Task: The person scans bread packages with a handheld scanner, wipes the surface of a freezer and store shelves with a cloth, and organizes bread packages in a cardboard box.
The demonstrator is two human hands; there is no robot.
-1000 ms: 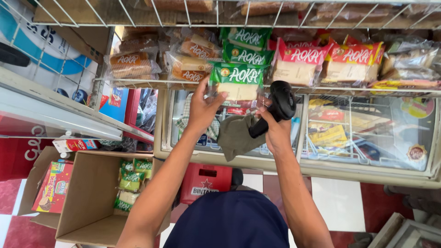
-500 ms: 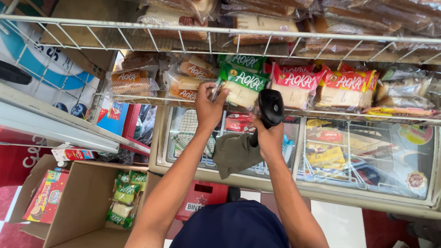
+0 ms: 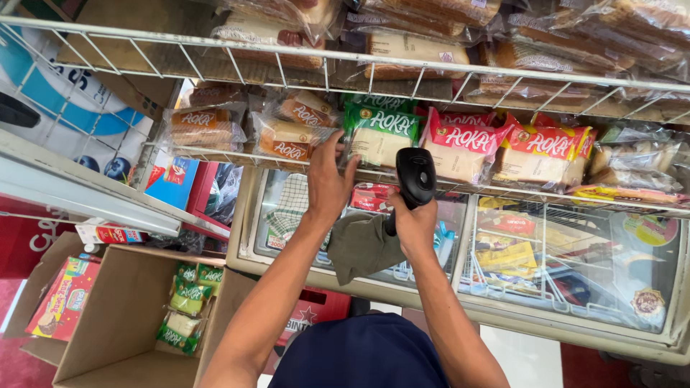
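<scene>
My left hand is raised to the wire shelf, its fingers touching the left edge of a green bread packet beside an orange bread packet. My right hand grips a black handheld scanner, its head pointed up at the packets. An olive cloth hangs under that hand, pinched with the scanner handle. Red bread packets stand right of the green one.
An upper wire shelf holds more wrapped bread. Below is a glass-topped chest freezer. An open cardboard box at lower left holds several green packets, with a red packet beside it.
The view has tilted up, showing the upper shelf. My left hand has set the green packet onto the shelf among the others. The scanner has risen closer to the packets.
</scene>
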